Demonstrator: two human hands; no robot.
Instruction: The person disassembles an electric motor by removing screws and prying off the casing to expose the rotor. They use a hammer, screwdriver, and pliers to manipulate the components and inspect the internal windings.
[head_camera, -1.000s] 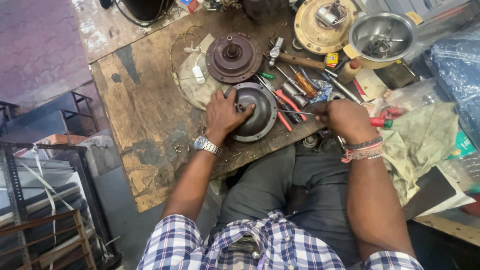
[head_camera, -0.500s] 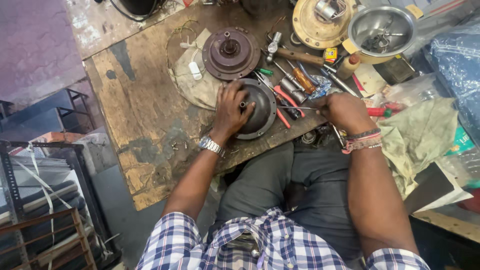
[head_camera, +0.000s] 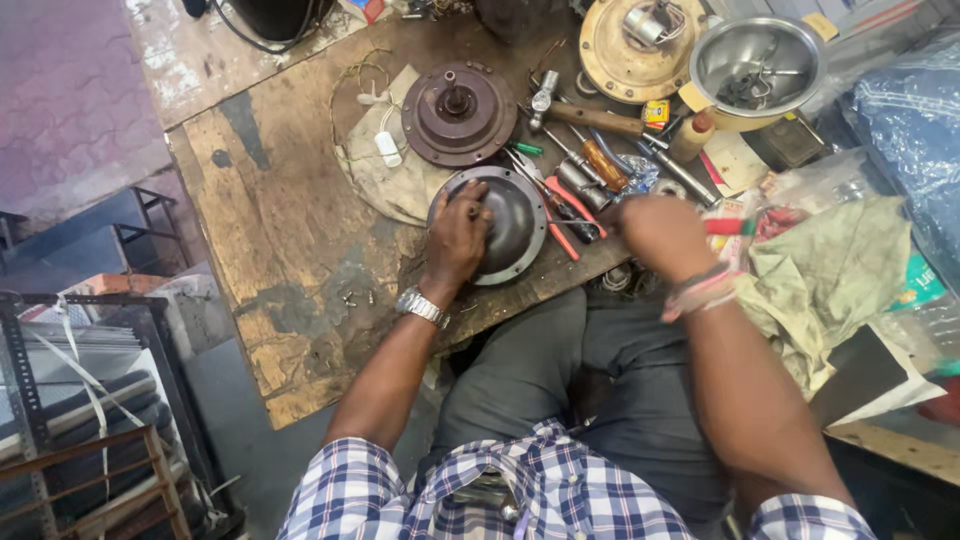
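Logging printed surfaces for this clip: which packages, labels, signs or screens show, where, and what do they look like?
Small yellow box: among the tools on the wooden bench, rectangular, with dark and red print.
Green packet: right edge, beside the olive cloth, partly hidden.
Blue plastic bag: upper right, crinkled, shiny.
No signs or screens visible.

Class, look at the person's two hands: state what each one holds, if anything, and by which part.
Left hand presses on the grey metal dome cover, at its left side. Right hand is blurred; any hold cannot be told.
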